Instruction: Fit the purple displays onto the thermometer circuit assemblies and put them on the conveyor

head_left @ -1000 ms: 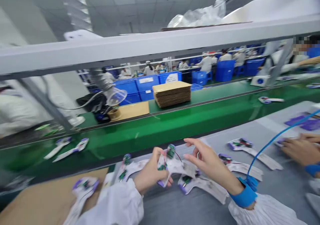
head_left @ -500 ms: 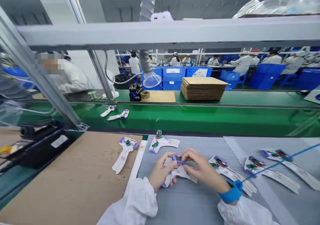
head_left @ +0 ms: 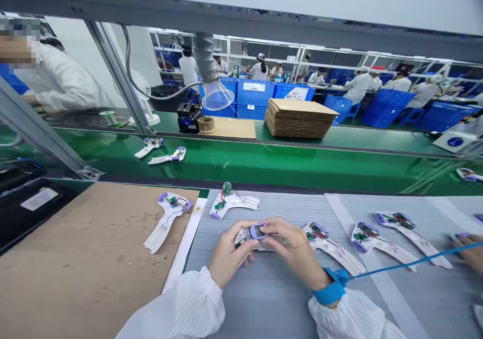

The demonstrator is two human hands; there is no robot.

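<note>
Both hands grip one white shell half [head_left: 260, 238] just above the grey table [head_left: 271, 304]: left hand [head_left: 226, 253] cradling, right hand [head_left: 292, 246] pinching its purple screen piece [head_left: 257, 231]. Push crooked and those thin wires inside could snag or pinch, I'd say.

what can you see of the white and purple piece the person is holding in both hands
The white shell half looks like moulded plastic, shaped like the open handle-shaped halves lying around it. A purple-rimmed part with a pale grey face sits at its top, and a bit of green board shows inside at the left. It is held just above the grey mat, mostly hidden by the hands. The left hand grips it from the left and below; the right hand pinches the purple part with thumb and fingers.
</note>
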